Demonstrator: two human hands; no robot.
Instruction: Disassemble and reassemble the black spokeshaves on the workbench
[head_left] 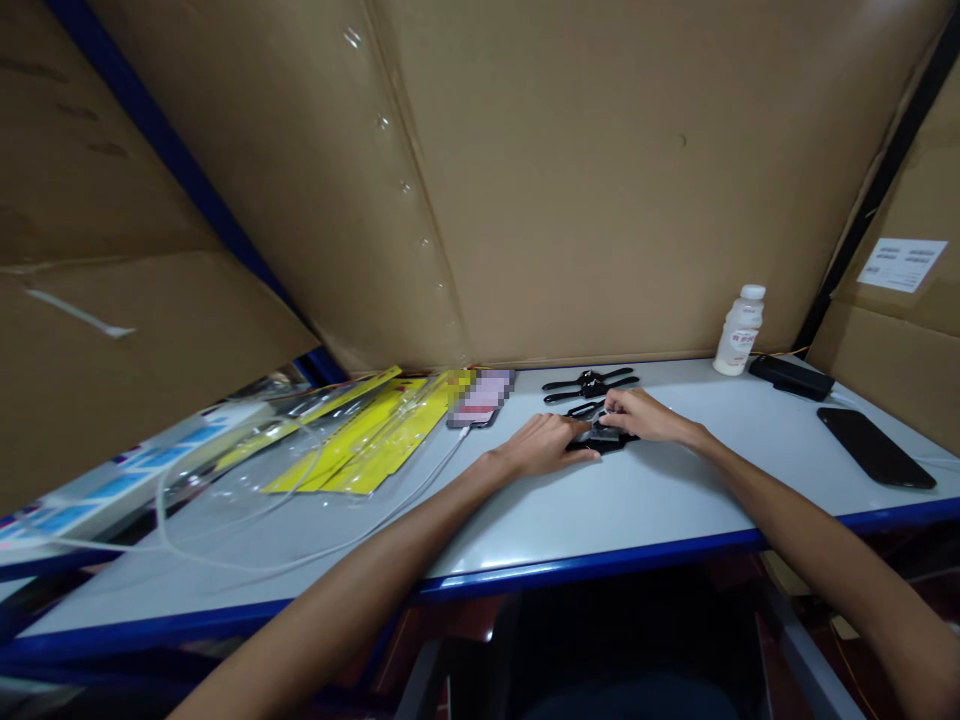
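Note:
Two black spokeshaves (589, 384) lie side by side towards the back of the table, handles pointing left and right. In front of them is a black tool with a grey metal part (604, 434), mostly covered by my hands. My left hand (546, 443) lies over its left end, thumb along the near edge and fingers curled onto it. From the right, my right hand (641, 414) reaches over the tool, fingers bent and pinched together at its middle. What those fingertips grip is too small to make out.
Yellow cards in clear plastic packaging (349, 450) lie left. A phone (481, 398) with a white cable (405, 518) is nearby. A bottle (739, 330), a black box-shaped device (791, 377) and a dark phone (876, 446) stand right. Cardboard walls (585, 180) enclose the table (645, 510).

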